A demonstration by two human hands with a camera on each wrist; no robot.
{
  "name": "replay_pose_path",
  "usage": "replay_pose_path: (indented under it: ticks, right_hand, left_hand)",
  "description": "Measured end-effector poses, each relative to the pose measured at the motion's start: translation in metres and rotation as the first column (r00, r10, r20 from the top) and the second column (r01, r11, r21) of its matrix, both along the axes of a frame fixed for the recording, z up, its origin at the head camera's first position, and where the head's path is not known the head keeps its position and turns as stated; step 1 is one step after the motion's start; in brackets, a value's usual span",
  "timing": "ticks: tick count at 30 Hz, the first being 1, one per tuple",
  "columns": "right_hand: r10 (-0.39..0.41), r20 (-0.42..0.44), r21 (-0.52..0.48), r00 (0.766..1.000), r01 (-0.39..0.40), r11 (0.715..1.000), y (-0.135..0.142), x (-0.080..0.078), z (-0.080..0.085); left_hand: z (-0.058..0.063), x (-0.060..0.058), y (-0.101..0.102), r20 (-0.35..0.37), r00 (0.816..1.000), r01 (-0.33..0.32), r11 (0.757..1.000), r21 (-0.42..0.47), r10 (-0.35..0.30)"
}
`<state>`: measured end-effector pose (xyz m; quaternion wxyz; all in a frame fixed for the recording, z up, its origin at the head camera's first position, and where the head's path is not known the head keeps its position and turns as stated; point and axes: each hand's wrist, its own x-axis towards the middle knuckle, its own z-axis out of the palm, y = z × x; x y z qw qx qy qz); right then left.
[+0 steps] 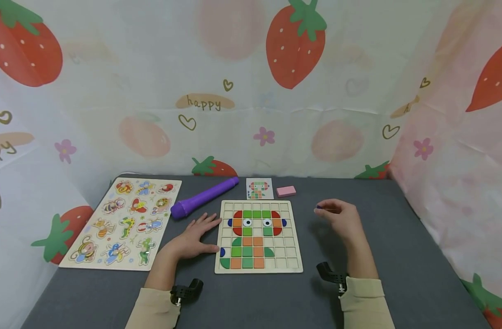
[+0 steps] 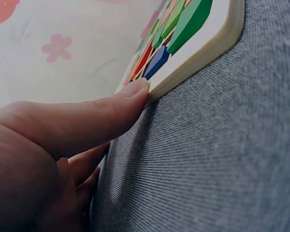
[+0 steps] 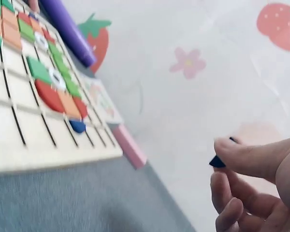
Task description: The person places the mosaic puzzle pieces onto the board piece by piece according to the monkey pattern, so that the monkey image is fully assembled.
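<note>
A wooden grid board [image 1: 285, 255] lies in the middle of the table, with green, orange, red and blue tiles and two eye tiles forming a figure. My left hand [image 1: 195, 237] rests at its left edge, fingers spread; in the left wrist view the thumb [image 2: 111, 108] touches the board's side beside a blue tile [image 2: 157, 62]. Right of the board, raised over the table, my right hand [image 1: 342, 219] pinches a small dark blue tile [image 3: 217, 162] between thumb and fingers. Most of that tile is hidden by the thumb.
Behind the board lie a pattern card [image 1: 259, 188] and a pink eraser-like block [image 1: 286, 191]. A purple microphone-shaped object [image 1: 205, 197] lies at the back left, beside an insect picture board [image 1: 123, 224]. A printed curtain [image 1: 251, 91] stands behind the grey table [image 1: 259, 301].
</note>
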<state>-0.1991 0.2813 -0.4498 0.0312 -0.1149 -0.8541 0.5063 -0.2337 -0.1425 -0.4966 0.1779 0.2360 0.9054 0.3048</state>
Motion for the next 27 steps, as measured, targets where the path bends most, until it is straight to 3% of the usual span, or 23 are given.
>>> replay_pose_path:
  ticks: [11, 22, 27]
  right_hand:
    - [0.101, -0.041, 0.000, 0.994, -0.101, 0.995, -0.048, -0.001, 0.007]
    - [0.241, -0.048, -0.109, 0.969, -0.245, 0.963, -0.086, -0.002, 0.003]
    - [0.259, -0.030, -0.140, 0.965, -0.261, 0.955, -0.109, 0.000, 0.000]
  left_hand:
    - [-0.002, 0.001, -0.002, 0.004, 1.000, -0.001, 1.000, 0.000, 0.001]
    - [-0.001, 0.000, -0.001, 0.004, 1.000, 0.005, 1.000, -0.004, -0.005]
    - [0.000, -0.001, -0.001, 0.007, 1.000, 0.004, 1.000, -0.009, -0.004]
